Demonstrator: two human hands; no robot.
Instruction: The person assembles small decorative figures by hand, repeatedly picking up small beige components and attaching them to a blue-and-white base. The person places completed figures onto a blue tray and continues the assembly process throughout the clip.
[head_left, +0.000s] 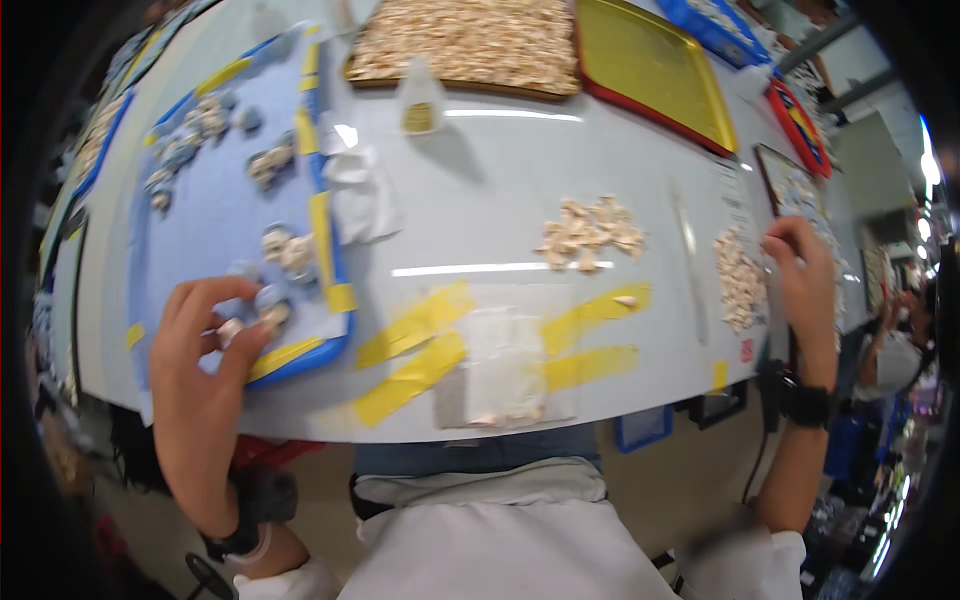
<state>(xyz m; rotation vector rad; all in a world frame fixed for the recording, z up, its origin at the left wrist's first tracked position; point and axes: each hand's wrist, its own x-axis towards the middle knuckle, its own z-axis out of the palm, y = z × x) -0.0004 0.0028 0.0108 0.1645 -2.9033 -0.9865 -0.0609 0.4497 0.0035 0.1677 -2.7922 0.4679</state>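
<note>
Right beside the left fingers (246, 347) lies a blue-white piece (271, 298).

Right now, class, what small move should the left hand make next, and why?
Perhaps the left hand should gently pinch the small blue-and-white piece: its thumb and index finger sit around it, by the near edge of the blue tray, though blur hides whether they grip it.

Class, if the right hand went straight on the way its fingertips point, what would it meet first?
Probably the heap of small pale pieces just to the left of the right hand, though the hand's height is hard to judge from one view.
</note>
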